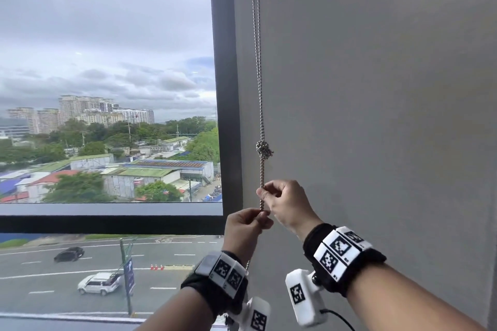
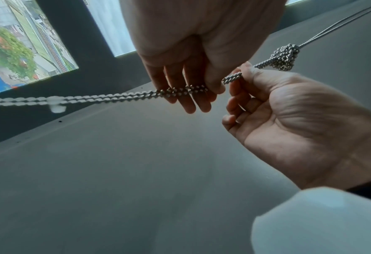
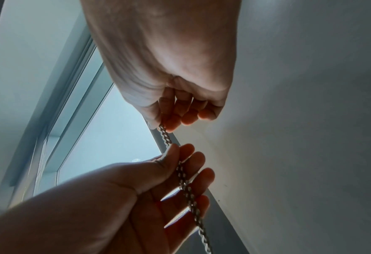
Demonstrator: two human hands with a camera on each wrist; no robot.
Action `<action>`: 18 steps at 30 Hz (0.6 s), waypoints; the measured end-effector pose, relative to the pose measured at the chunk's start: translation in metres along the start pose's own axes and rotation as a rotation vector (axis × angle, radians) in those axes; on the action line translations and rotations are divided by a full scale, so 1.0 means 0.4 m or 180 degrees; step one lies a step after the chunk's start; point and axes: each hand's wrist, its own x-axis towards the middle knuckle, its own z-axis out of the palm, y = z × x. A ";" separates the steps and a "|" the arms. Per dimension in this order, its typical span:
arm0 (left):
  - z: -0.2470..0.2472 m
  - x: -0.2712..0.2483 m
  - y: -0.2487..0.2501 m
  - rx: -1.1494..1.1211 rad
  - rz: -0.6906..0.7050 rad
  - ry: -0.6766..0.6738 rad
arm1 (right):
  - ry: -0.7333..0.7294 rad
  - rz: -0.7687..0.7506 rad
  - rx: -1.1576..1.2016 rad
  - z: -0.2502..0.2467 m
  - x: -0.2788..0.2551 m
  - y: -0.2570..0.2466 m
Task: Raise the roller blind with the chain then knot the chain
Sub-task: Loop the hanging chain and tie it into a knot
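The bead chain (image 1: 260, 105) hangs doubled down the grey wall (image 1: 376, 88), just beside the dark window frame (image 1: 226, 88), and there's a bunched knot (image 1: 264, 150) tied in it above both hands. Right hand (image 1: 287, 203) pinches the two strands just under the knot; left hand (image 1: 246, 228) pinches them directly below that. Outside the window (image 1: 107, 75): rooftops, trees, a road with cars.
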 end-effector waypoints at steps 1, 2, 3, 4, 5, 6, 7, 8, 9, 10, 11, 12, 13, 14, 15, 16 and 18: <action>-0.005 0.002 -0.017 -0.0010 0.0000 0.0077 | -0.0027 -0.0013 -0.0017 0.005 0.002 0.010; -0.010 0.004 -0.032 -0.0010 -0.0002 0.0157 | -0.0061 -0.0012 -0.0031 0.012 0.004 0.023; -0.015 0.007 -0.045 0.0008 0.0004 0.0228 | -0.0103 -0.0017 -0.0057 0.018 0.007 0.036; -0.020 0.009 -0.057 0.0052 0.0003 0.0286 | -0.0142 -0.0018 -0.0087 0.025 0.010 0.050; -0.025 0.011 -0.069 0.0109 0.0001 0.0316 | -0.0181 -0.0014 -0.0105 0.032 0.012 0.065; -0.030 0.016 -0.081 0.0193 -0.0020 0.0327 | -0.0214 -0.0001 -0.0119 0.041 0.016 0.079; -0.035 0.021 -0.094 0.0273 -0.0040 0.0328 | -0.0240 0.0005 -0.0148 0.049 0.019 0.093; -0.040 0.028 -0.108 0.0355 -0.0079 0.0335 | -0.0254 0.0003 -0.0184 0.058 0.023 0.108; -0.045 0.034 -0.122 0.0431 -0.0116 0.0348 | -0.0259 -0.0010 -0.0212 0.065 0.028 0.121; -0.047 0.040 -0.135 0.0498 -0.0160 0.0368 | -0.0261 -0.0029 -0.0229 0.072 0.033 0.134; -0.048 0.044 -0.146 0.0536 -0.0194 0.0378 | -0.0275 -0.0045 -0.0245 0.078 0.037 0.144; -0.048 0.048 -0.156 0.0553 -0.0234 0.0390 | -0.0301 -0.0061 -0.0256 0.084 0.042 0.153; -0.046 0.051 -0.163 0.0567 -0.0253 0.0400 | -0.0323 -0.0079 -0.0266 0.088 0.046 0.160; -0.045 0.054 -0.169 0.0587 -0.0256 0.0402 | -0.0323 -0.0104 -0.0259 0.092 0.051 0.168; -0.044 0.058 -0.175 0.0612 -0.0237 0.0393 | -0.0312 -0.0120 -0.0240 0.095 0.056 0.174; -0.041 0.062 -0.178 0.0630 -0.0220 0.0394 | -0.0299 -0.0128 -0.0214 0.096 0.060 0.181; -0.038 0.066 -0.180 0.0633 -0.0201 0.0424 | -0.0253 -0.0148 -0.0192 0.098 0.065 0.192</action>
